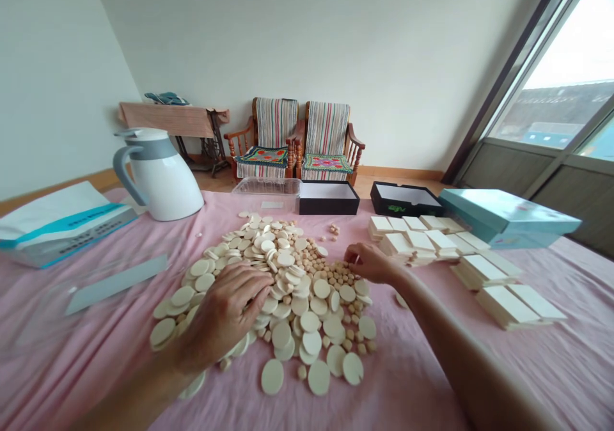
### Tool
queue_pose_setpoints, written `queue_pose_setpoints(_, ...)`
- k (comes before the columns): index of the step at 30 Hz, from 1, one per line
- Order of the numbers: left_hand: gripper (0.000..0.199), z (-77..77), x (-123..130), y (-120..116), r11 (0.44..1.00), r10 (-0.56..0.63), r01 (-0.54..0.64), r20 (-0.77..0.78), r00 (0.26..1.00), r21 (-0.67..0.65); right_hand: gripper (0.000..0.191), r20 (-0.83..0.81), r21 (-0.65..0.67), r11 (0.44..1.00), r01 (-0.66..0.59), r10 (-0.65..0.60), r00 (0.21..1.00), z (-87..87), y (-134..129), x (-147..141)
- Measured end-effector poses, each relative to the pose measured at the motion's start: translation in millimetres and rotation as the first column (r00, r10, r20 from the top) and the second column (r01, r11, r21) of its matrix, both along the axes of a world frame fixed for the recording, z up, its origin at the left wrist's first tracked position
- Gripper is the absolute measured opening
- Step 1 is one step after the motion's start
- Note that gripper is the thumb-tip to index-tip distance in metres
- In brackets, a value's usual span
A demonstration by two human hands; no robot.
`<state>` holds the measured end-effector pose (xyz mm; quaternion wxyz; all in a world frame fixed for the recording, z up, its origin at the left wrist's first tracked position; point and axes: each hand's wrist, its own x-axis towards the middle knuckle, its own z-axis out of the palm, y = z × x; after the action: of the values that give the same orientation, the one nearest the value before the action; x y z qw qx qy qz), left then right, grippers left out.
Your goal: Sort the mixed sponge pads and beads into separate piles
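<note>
A wide heap of pale wooden discs mixed with small wooden beads lies on a pink cloth. My left hand rests over the left side of the heap, its fingers bent and close together above the discs; what its fingertips hold, if anything, is hidden. At the heap's right edge, my right hand has its fingertips drawn together beside the small beads. Whatever may be between them is too small to make out. A few beads sit apart, just beyond this hand.
Stacked pale rectangular blocks stand at right, before a light blue box. Two black trays and a clear plastic container line the back. A white jug, a packet and a clear lid are at left.
</note>
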<state>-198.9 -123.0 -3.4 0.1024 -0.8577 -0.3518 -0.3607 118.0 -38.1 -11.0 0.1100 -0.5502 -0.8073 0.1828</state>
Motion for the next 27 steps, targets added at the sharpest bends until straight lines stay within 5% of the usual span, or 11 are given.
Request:
queue_pose_setpoints(17,0.015,-1.3,-12.4,-7.1,0.995,-0.025,0.028,0.035,0.999,-0.092,0.023,-0.056,0.304,0.893,0.333,-0.333,0.941,-0.7,57.9,-24.4)
queue_pose_setpoints(21,0.014,1.9,-13.8,-7.0,0.998,-0.017,0.021,0.061,0.998,-0.067,0.019,-0.117,0.258,0.936,0.237,-0.213,0.97,-1.3,41.4,-31.2)
queue_pose_setpoints(27,0.013,5.1,-17.0,-5.4,0.999,-0.003,0.006,0.069,0.998,-0.044,0.012,-0.145,-0.032,0.999,-0.011,0.006,0.989,4.6,22.5,-19.6)
